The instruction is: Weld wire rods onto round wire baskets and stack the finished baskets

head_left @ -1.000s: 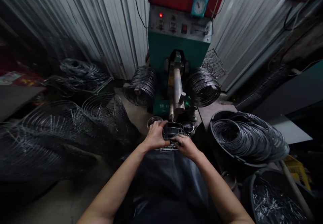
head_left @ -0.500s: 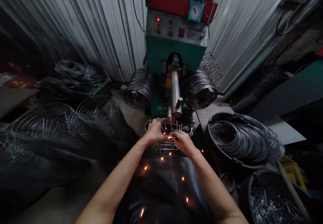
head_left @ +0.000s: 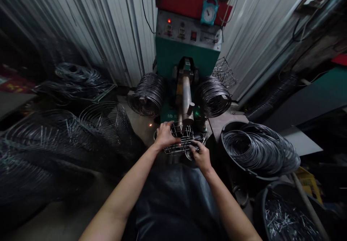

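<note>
A small wire basket [head_left: 177, 147] sits under the metal arm [head_left: 187, 100] of a green machine [head_left: 187, 51]. My left hand [head_left: 165, 136] grips its left side, thumb stretched across the wires. At the basket's right edge is my right hand [head_left: 200, 153], its fingers bent and pressed together near the wires; whatever is between them is too small to make out. The arm's tip reaches down to the basket. A round metal piece [head_left: 189, 155] shows beside my right fingers.
Wire coils hang left [head_left: 148, 94] and right [head_left: 214, 96] of the machine. A black tub [head_left: 225, 150] of wire rings stands at right, above a bin [head_left: 261, 208] of short wire pieces. Large wire frames [head_left: 105, 125] lie at left.
The basket has turned or tilted between my hands. My right hand has moved slightly right and down, away from my left thumb. Most of the sparks are gone; one glows at left.
</note>
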Motion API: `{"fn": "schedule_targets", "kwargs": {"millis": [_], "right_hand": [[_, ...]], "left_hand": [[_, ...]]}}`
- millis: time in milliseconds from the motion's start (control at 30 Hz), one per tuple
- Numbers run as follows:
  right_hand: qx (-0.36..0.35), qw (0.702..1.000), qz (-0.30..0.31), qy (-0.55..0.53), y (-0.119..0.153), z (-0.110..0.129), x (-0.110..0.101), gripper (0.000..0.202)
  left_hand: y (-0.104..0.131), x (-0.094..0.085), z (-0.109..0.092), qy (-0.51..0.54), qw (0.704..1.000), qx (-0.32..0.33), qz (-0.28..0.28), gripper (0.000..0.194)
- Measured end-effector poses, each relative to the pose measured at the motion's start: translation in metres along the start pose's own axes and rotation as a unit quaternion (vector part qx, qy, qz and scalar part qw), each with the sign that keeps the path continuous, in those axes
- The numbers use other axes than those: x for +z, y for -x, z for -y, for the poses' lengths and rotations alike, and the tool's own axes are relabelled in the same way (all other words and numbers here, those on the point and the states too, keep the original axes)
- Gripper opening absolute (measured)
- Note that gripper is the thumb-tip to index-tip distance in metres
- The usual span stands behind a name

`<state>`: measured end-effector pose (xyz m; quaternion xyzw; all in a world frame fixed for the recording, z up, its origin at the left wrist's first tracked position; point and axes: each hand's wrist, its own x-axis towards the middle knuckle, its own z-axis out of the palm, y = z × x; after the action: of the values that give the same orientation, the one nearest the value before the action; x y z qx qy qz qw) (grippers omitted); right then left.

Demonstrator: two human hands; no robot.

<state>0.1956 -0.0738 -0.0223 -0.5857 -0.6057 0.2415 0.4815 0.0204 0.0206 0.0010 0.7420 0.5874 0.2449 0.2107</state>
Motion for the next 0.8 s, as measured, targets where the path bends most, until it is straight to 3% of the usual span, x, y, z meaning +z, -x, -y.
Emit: {"fn": "schedule_targets", "kwargs": {"millis": [333, 400, 500, 633, 700, 800], "right_hand": [[0.162, 0.98, -0.06, -0.097, 0.011, -0.023, -0.015, 0.025], [0.209, 0.964, -0.063, -0.154, 0.016, -0.028, -0.02, 0.033], [0.267, 0.939, -0.062, -0.208, 0.035, -0.047, -0.027, 0.044], [0.23, 0.965, -0.069, -0.103, 0.073, -0.087, -0.025, 0.049], [0.209, 0.975, -0.053, -0.058, 0.086, -0.103, -0.019, 0.051], [0.22, 0.973, -0.049, -0.054, 0.085, -0.113, -0.015, 0.047]], "left_hand": [[-0.02, 0.001, 0.002, 0.01, 1.0, -0.013, 0.017, 0.087], [-0.017, -0.002, 0.01, 0.047, 0.998, -0.006, 0.03, 0.093], [-0.008, -0.006, 0.041, 0.19, 0.982, -0.005, 0.015, 0.102], [0.01, 0.0, 0.084, 0.387, 0.915, -0.082, -0.077, 0.093], [0.015, 0.008, 0.091, 0.402, 0.908, -0.093, -0.065, 0.095], [0.018, 0.02, 0.086, 0.38, 0.923, -0.057, -0.016, 0.11]]}}
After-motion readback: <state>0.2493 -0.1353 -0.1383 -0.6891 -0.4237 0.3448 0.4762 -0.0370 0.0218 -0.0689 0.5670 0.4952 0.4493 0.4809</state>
